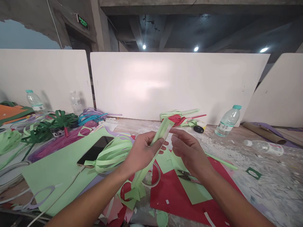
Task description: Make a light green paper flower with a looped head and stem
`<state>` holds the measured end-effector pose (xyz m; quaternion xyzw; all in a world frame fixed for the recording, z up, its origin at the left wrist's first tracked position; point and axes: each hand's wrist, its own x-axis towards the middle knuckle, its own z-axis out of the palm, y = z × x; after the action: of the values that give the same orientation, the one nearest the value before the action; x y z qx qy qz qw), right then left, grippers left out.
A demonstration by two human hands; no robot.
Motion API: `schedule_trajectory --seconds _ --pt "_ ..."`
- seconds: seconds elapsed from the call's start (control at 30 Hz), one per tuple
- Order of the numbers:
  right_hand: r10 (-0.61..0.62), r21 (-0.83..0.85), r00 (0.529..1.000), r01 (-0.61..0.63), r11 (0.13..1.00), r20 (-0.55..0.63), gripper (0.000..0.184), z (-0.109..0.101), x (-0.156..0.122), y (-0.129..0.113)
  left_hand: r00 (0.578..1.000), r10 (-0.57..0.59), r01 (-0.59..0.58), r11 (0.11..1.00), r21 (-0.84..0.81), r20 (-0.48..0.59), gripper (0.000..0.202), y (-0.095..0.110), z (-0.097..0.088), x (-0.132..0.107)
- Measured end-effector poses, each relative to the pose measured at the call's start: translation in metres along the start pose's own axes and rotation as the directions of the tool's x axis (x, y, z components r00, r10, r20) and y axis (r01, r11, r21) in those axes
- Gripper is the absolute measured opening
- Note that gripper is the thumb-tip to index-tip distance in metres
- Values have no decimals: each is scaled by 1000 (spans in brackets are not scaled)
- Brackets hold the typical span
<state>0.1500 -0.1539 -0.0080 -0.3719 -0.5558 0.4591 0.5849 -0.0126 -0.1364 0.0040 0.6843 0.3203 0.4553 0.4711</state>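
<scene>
left hand (145, 152) pinching green paper strip (162, 130), right hand (189, 148) curled near its tip; right grip unclear

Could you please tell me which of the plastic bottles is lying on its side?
The white-capped bottle at far right; the other three bottles are standing.

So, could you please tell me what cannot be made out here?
In the head view:
Green strip: middle, behind left hand.
Scissors: one end, behind right forearm.
Phone: lower right part, under paper ribbons.
Orange paper: cut off by left edge.
</scene>
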Motion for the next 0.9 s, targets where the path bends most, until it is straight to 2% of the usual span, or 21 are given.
schedule_trajectory --seconds 0.33,0.53,0.63,0.7,0.83,0.9 --pt "-95 -226 988 67 972 -119 20 4 -1 -4 999 -9 11 999 44 -39 20 2 0 -1" --pt "-197 -225 974 170 959 -107 33 6 0 -8 1000 -8 9 998 58 -18 21 4 -1 -4" --pt "-231 -214 963 198 956 -138 33 1 3 -12 1000 -22 22 999 48 8 22 4 -1 -4" --pt "-204 -209 971 175 962 -126 33 -1 4 -13 1000 -21 20 998 51 21 22 3 -1 -3" --pt "-94 -276 996 86 957 -14 21 -1 4 -10 999 -10 6 994 109 36 20 3 0 -3" --pt "-88 -332 996 74 940 -26 23 0 4 -9 999 5 -12 988 157 46 19 4 1 -4"
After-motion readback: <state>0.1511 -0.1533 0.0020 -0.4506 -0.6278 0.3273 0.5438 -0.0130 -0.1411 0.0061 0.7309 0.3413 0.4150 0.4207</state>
